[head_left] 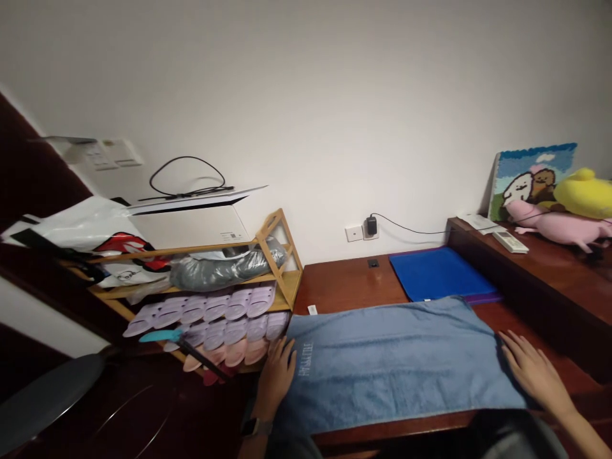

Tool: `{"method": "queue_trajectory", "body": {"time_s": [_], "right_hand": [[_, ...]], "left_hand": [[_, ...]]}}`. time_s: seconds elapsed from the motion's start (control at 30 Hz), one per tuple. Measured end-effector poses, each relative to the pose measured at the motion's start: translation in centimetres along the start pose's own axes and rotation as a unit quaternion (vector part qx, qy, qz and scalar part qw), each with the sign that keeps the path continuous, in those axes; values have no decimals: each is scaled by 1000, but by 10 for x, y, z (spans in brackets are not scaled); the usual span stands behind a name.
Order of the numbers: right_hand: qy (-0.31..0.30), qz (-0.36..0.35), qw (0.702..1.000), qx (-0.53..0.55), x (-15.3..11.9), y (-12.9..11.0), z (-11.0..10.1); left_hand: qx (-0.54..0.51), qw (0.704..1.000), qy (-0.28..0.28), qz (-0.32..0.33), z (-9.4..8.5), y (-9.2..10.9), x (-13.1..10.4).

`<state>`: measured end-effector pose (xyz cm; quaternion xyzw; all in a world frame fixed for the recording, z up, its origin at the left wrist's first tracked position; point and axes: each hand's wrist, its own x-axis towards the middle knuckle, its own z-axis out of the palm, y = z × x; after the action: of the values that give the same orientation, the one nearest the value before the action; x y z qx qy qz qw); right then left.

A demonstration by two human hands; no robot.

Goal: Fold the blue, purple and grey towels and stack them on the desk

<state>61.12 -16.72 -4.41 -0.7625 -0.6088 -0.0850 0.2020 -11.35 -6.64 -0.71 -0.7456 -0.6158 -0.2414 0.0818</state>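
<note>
Left grip (277, 376) at one end and right grip (533, 370) at the other, I frame a blue-grey towel (396, 363) spread on the near part of a reddish-brown desk (344, 284). From my remote post, the right fingers show straight and slightly apart, clasping nothing; whether the left ones pinch fabric, I cannot tell. Between the two lies the cloth, its long axis running left to right, each short edge beside its own grip, neither clearly nearer. Just past its far edge sits a flat blue cloth (440, 271); at left, a wooden rack (288, 290) holds slippers (251, 299).
</note>
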Motion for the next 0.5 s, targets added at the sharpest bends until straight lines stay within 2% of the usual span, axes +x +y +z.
{"method": "queue_trajectory", "body": {"time_s": [0.13,0.27,0.37,0.5], "right_hand": [[-23,13,997,72,66,-42,-7],[-80,101,988,87,123,-72,1],[-115,156,977,89,143,-75,11],[-135,188,969,87,152,-66,17]], "left_hand": [[-18,1000,-10,9,3,6,51],[-22,998,-52,3,20,17,88],[-17,998,-61,4,32,15,93],[-16,998,-62,21,40,7,86]]}}
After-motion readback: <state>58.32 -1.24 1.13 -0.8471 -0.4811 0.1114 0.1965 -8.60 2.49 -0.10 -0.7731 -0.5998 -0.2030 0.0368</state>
